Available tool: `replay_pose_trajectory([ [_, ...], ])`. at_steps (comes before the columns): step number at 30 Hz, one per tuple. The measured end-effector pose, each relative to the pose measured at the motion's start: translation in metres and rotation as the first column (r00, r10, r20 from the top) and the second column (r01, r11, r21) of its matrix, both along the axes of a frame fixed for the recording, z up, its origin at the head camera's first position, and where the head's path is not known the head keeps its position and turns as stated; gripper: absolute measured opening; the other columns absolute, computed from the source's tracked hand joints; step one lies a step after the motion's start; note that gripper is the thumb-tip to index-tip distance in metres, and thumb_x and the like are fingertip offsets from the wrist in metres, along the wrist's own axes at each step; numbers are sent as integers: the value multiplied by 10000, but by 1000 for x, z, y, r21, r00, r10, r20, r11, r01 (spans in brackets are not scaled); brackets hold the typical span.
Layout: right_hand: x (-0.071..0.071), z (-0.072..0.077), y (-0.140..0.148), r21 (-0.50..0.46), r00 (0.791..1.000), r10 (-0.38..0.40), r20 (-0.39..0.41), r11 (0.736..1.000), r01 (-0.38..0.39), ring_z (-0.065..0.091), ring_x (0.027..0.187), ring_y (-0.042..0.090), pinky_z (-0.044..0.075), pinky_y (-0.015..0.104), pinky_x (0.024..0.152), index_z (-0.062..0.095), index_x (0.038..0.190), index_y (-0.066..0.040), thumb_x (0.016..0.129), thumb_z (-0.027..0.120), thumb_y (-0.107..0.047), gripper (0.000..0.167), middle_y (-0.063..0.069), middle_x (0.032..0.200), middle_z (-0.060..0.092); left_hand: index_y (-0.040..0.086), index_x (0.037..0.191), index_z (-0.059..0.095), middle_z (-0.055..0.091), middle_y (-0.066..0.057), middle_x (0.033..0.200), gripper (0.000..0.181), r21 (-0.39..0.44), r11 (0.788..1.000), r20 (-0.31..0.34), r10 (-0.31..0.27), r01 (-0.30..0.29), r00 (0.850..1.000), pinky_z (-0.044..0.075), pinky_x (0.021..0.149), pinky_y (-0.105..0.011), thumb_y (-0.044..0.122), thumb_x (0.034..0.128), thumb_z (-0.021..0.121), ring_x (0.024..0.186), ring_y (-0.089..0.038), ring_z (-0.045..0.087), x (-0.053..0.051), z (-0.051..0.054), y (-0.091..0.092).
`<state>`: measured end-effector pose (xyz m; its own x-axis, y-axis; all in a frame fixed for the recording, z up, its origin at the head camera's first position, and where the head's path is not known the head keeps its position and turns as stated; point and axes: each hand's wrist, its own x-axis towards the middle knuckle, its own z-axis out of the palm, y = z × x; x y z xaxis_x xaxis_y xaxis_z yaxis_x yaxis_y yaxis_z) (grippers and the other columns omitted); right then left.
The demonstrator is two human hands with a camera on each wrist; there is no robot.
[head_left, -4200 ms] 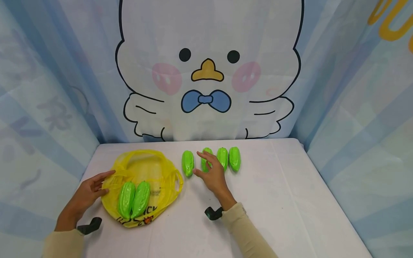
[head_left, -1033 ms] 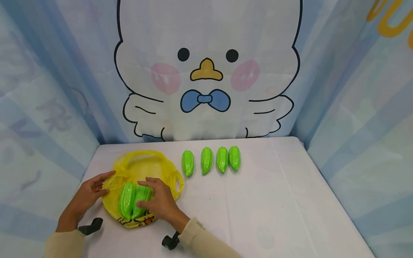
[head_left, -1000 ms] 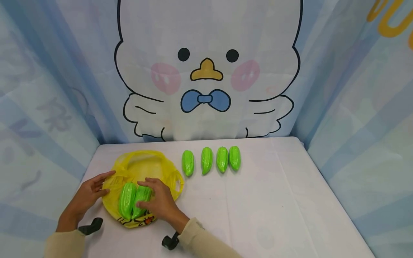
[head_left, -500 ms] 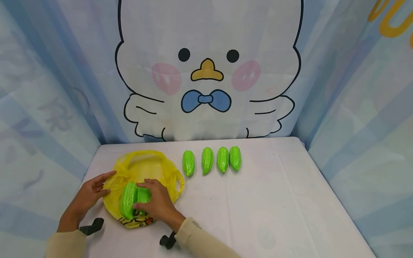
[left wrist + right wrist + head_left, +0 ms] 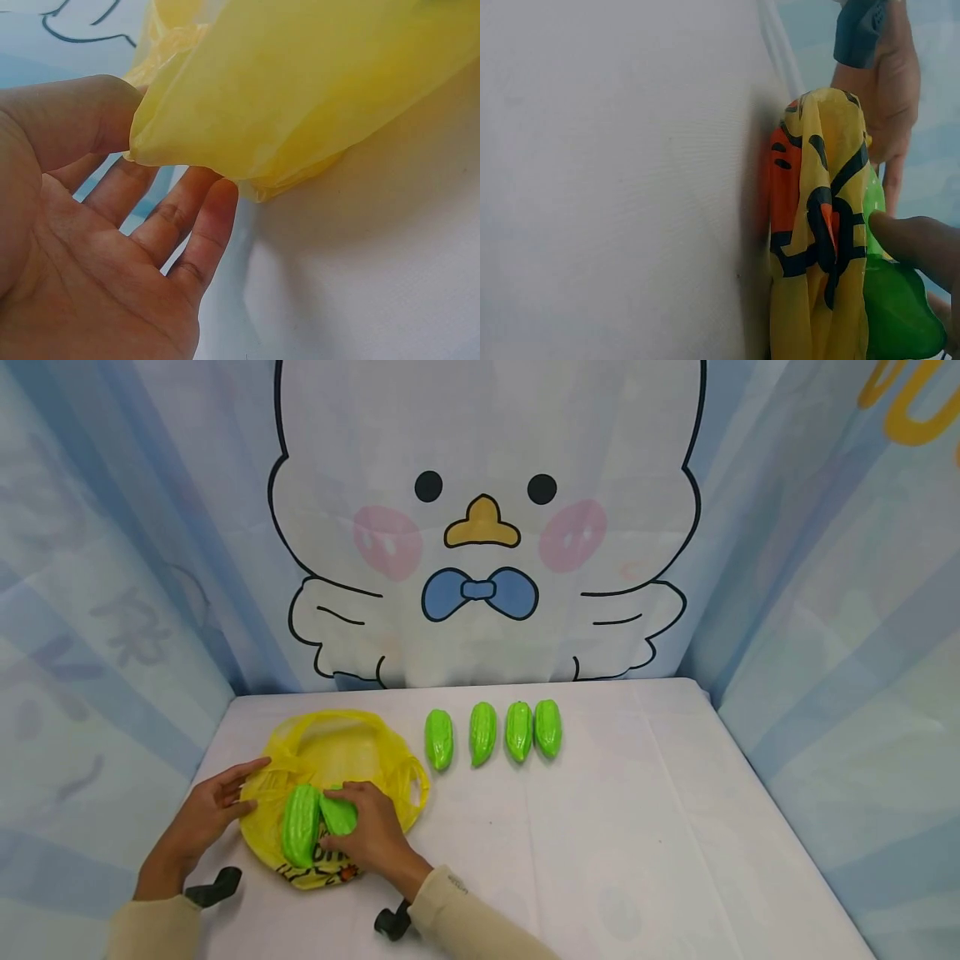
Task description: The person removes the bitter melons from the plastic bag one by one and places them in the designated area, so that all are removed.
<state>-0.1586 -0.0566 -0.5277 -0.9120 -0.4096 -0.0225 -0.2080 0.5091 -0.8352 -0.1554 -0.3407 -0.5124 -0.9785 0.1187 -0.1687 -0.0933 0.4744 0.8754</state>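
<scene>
A yellow plastic bag [image 5: 352,739] lies spread on the table's left side. My left hand [image 5: 202,818] pinches its left edge; in the left wrist view, the thumb [image 5: 79,120] lies over the bag's edge with the fingers behind it. Two ridged, glossy green toy bitter melons are on the bag. The left one [image 5: 301,827] lies loose. Thumb and fingers of my right hand [image 5: 377,835] grip the right one [image 5: 340,817], which is tilted and partly hidden by the hand. In the right wrist view, the thumb [image 5: 922,244] sits near green surfaces [image 5: 900,311] behind the bag's printed fold.
Several more green bitter melons [image 5: 483,733] stand in a row near the back of the white table [image 5: 600,827], right of the bag. A curtain with a cartoon bird [image 5: 480,543] hangs behind the table. A dark wrist camera [image 5: 392,922] hangs below the right wrist.
My right hand has come from the back row to the bag and taken hold of the right bitter melon. That melon's near end has shifted up, uncovering the print. The left hand stays put.
</scene>
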Motion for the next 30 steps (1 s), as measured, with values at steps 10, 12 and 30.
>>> replay_pose_trajectory([
  [10, -1, 3, 10, -64, 1000, -6, 13, 998, 6, 549, 1409, 151, 485, 338, 1156, 675, 1435, -317, 863, 911, -244, 622, -38, 1527, 577, 69, 1662, 353, 231, -298, 1727, 697, 4, 1000, 4, -4, 4, 1000, 447, 911, -34, 248, 1065, 665, 1248, 179, 430, -1, 2, 1],
  [12, 0, 4, 12, -75, 1000, -9, 13, 997, 10, 541, 1422, 158, 480, 347, 1164, 673, 1438, -313, 873, 902, -242, 613, -37, 1535, 572, 66, 1661, 354, 228, -300, 1727, 701, 11, 1000, 4, -4, 4, 1000, 453, 915, -38, 249, 1062, 669, 1166, 264, 387, -1, 2, 2],
  [30, -10, 14, 37, -139, 999, -41, 5, 989, 42, 498, 1473, 189, 422, 428, 1222, 656, 1461, -317, 897, 878, -228, 612, -27, 1575, 555, 67, 1657, 362, 254, -275, 1727, 711, -2, 1000, 0, -8, 8, 1000, 451, 913, -31, 269, 1054, 680, 1157, 270, 390, -1, 2, 2],
])
